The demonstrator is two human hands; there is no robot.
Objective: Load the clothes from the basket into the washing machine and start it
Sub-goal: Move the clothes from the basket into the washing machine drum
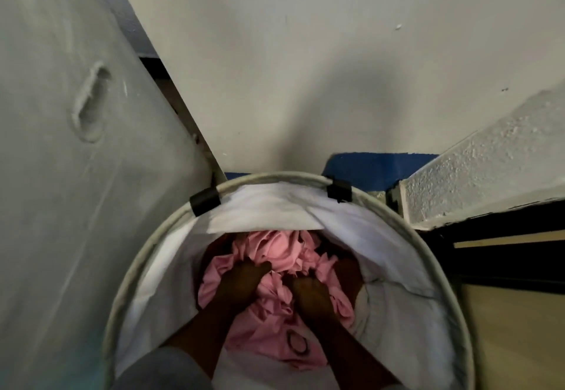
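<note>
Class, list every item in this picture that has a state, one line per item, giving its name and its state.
Round white fabric laundry basket: upright, open at the top, still holding clothes.
Crumpled pink cloth garment: inside the basket, bunched, gripped by both hands.
Left hand: down in the basket, closed on the pink garment.
Right hand: down in the basket, closed on the pink garment.

A home laundry corner (plain painted walls): clothes-filled laundry basket (452, 282).
</note>
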